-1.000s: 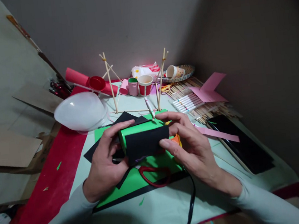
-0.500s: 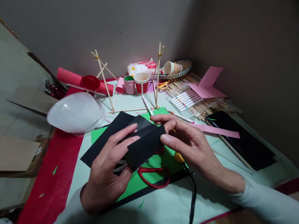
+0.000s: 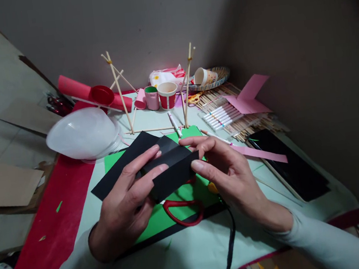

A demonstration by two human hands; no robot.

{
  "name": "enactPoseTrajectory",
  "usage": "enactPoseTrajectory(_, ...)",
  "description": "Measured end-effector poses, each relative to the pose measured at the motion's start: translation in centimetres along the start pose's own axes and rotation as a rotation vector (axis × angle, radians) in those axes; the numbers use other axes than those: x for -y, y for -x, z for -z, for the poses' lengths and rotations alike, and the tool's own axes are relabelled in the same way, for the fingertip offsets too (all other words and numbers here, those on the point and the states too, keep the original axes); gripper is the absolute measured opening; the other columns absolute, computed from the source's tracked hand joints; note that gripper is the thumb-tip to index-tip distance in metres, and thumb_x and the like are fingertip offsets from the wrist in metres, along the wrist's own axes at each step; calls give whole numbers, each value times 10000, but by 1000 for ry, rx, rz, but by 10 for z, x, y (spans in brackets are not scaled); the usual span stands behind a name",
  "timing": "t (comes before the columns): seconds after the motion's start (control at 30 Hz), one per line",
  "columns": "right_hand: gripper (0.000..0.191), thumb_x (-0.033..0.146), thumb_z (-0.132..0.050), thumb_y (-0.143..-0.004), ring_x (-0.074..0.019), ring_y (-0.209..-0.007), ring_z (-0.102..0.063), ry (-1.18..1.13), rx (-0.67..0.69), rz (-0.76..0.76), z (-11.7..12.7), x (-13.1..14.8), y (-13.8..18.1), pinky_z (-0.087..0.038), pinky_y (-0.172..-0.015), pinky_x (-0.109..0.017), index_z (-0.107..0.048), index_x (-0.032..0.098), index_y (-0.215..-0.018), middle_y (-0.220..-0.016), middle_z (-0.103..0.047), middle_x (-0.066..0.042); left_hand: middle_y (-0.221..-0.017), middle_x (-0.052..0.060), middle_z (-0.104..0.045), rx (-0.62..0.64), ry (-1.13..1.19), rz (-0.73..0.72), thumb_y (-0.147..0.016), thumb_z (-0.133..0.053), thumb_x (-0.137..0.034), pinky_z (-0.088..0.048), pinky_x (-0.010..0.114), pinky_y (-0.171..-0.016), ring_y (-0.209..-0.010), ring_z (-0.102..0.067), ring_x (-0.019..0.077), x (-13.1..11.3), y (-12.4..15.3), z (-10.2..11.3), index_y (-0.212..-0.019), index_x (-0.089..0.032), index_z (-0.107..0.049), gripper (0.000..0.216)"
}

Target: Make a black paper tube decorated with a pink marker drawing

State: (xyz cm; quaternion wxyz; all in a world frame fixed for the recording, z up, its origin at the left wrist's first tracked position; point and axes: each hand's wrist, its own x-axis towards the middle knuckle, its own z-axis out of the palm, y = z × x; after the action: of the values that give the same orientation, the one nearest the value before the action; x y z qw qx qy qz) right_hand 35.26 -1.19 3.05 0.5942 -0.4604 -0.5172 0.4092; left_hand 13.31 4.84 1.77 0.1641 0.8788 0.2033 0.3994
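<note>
Folded black paper [image 3: 177, 169] is held between my two hands, its near flap bent down along a crease. My left hand [image 3: 129, 205] grips its left end, the fingers lying over the top and the thumb mostly hidden beneath. At the right end, my right hand [image 3: 227, 170] pinches the edge between thumb and fingers. Another dark sheet [image 3: 121, 162] extends behind the left fingers. Below the paper, red-handled scissors [image 3: 186, 224] rest on a green sheet [image 3: 159, 223]; their blades are largely covered.
Two stick frames [image 3: 119, 94] stand behind, near paper cups [image 3: 168, 96]. At the left sit clear plastic bowls [image 3: 82, 134] and a red paper tube [image 3: 75, 86]. Markers [image 3: 223, 117], pink paper [image 3: 248, 100] and a black tablet-like slab [image 3: 286, 165] lie right. A black cord [image 3: 232, 240] crosses the front.
The view has shifted slightly, so the background sits a little further left and up. Both hands keep hold of the black paper, and the left fingers have moved slightly over it.
</note>
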Motion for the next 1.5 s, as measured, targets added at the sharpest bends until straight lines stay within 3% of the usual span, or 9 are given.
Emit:
enactPoseTrajectory(0.17, 166, 181, -697, -934, -182, -1140, -640, -62, -5, 45, -1, 0, 0, -525, -907, -290, -569, 230, -842, -1232, -702, -43, -1678, 29, -410, 38, 2, -29, -857, -621, 44, -602, 339, -1015, -1385, -589, 281, 1, 2, 1, -1563, -394, -447, 849)
enactPoseTrajectory(0.4, 174, 178, -758, -877, -119, -764, -602, -229, -19, -64, -3, -4, -3, -524, -674, -236, -594, 226, -843, -927, -675, 5, -1717, 48, -326, 131, -48, -105, -901, -576, 8, -569, 363, -1085, -1481, -479, 279, 4, 4, 2, -1620, -321, -357, 821)
enactPoseTrajectory(0.53, 185, 194, -811, -839, -91, -731, -553, -237, -50, -71, -3, -6, -5, -496, -649, -195, -635, 228, -885, -913, -621, 25, -1724, 79, -306, 166, -54, -116, -913, -547, 52, -491, 304, -1163, -1505, -444, 219, 5, 4, 4, -1620, -262, -354, 797)
enactPoseTrajectory(0.77, 271, 143, -869, -784, -57, -745, -529, -303, -44, -105, 0, -13, -5, -458, -660, -135, -669, 238, -942, -914, -600, 51, -1684, 94, -388, 232, 125, -38, -871, -576, 45, -430, 344, -1216, -1482, -481, 240, 9, -2, 11, -1560, -259, -445, 765)
enactPoseTrajectory(0.87, 217, 153, -830, -842, -47, -736, -522, -342, -24, -115, 2, -18, -4, -451, -662, -123, -671, 241, -960, -913, -604, 55, -1665, 92, -427, 303, 215, 44, -888, -676, -83, -408, 355, -1229, -1499, -457, 264, 6, -7, 17, -1564, -265, -448, 737)
enactPoseTrajectory(0.97, 211, 161, -818, -860, -55, -794, -565, -353, -22, -105, 4, -20, -5, -475, -718, -131, -670, 245, -984, -949, -638, 46, -1663, 63, -435, 336, 296, 192, -887, -770, -277, -409, 452, -1233, -1498, -452, 329, 2, -9, 22, -1573, -345, -448, 761)
enactPoseTrajectory(1.13, 208, 151, -815, -850, -69, -821, -595, -311, -64, -67, 4, -20, -6, -496, -745, -146, -672, 238, -974, -940, -658, 37, -1618, 34, -502, 188, 474, 382, -834, -820, -463, -541, 478, -1109, -1498, -437, 389, 2, -4, 20, -1445, -419, -599, 651)
enactPoseTrajectory(1.3, 212, 121, -788, -847, -84, -786, -619, -211, -125, 34, -4, -16, -3, -512, -695, -159, -655, 236, -964, -888, -675, 24, -1569, 80, -550, 27, 472, 324, -864, -816, -294, -567, 463, -1067, -1438, -520, 349, -1, 2, 8, -1336, -367, -685, 496)
enactPoseTrajectory(1.5, 248, 42, -719, -856, -115, -791, -664, -58, -153, 236, -14, -9, 3, -558, -708, -223, -643, 246, -974, -868, -664, 12, -1506, 54, -616, -117, 337, 278, -893, -774, -191, -553, 449, -1071, -1368, -589, 301, -13, 0, 3, -1155, -307, -759, 287)
